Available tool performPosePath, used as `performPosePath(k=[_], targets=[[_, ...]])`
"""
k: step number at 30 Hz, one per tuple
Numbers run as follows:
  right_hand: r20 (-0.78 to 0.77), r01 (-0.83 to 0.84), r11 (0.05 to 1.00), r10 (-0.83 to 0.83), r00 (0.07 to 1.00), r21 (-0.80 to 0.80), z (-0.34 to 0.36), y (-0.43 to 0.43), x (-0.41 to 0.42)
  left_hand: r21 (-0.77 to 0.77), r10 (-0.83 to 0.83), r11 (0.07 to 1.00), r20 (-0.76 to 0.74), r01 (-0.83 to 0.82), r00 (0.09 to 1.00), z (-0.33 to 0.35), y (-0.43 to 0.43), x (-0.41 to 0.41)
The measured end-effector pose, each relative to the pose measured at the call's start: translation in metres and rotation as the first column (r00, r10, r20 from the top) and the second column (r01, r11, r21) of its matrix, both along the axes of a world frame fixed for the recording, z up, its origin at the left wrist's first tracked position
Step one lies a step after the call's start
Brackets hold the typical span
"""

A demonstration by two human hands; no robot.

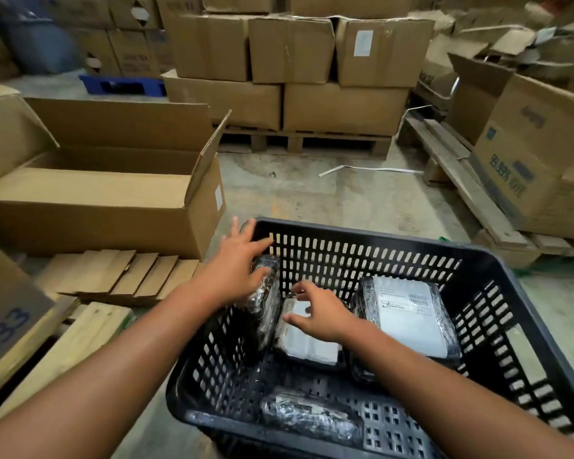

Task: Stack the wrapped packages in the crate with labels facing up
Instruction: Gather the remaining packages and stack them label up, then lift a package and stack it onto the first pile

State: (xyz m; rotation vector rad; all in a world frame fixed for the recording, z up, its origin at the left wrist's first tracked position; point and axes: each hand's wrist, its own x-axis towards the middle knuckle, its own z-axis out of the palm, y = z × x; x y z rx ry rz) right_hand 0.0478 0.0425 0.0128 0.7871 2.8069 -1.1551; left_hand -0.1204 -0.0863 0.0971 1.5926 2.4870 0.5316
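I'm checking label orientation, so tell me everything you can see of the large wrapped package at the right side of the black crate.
The large flat package wrapped in clear, crinkled plastic film over dark contents lies inside the black perforated plastic crate, near its right wall. A big white paper label with printed text and barcodes faces up, under the film. It looks slightly tilted, apparently atop another wrapped bundle. Neither hand touches it; the right hand hovers just left.
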Motion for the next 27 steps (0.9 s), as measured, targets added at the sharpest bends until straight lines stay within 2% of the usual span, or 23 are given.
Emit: performPosePath(k=[3,6,8,14,18,21,27], targets=[[-0.095,-0.039,0.994,0.029,0.995,-0.099,0.005,-0.016,-0.019,-0.135,0.171,0.978,0.094,-0.158,0.981,-0.003,-0.019,-0.013],[-0.128,-0.083,0.995,0.076,0.989,-0.050,0.002,-0.030,-0.038,-0.138,0.198,0.976,0.226,-0.170,0.954,-0.009,-0.028,-0.015],[-0.131,-0.066,0.998,0.063,0.989,-0.020,-0.005,-0.034,-0.045,-0.154,0.202,0.974,0.239,-0.168,0.950,-0.010,-0.027,-0.014],[-0.233,-0.036,0.993,0.010,0.972,-0.108,-0.027,-0.032,-0.030,-0.179,0.167,0.977,0.290,-0.117,0.942,-0.011,-0.023,-0.013],[-0.278,0.033,0.995,-0.060,0.959,-0.098,-0.029,-0.035,-0.029,-0.158,0.172,0.979,0.286,-0.131,0.943,-0.013,-0.022,-0.014],[-0.331,0.090,0.977,-0.151,0.931,-0.192,-0.027,-0.042,-0.032,-0.135,0.187,0.979,0.301,-0.152,0.935,-0.012,-0.021,-0.012],[-0.331,0.134,0.926,-0.257,0.908,-0.352,-0.010,-0.031,-0.024,-0.124,0.204,0.977,0.337,-0.172,0.919,-0.006,-0.023,-0.008]])
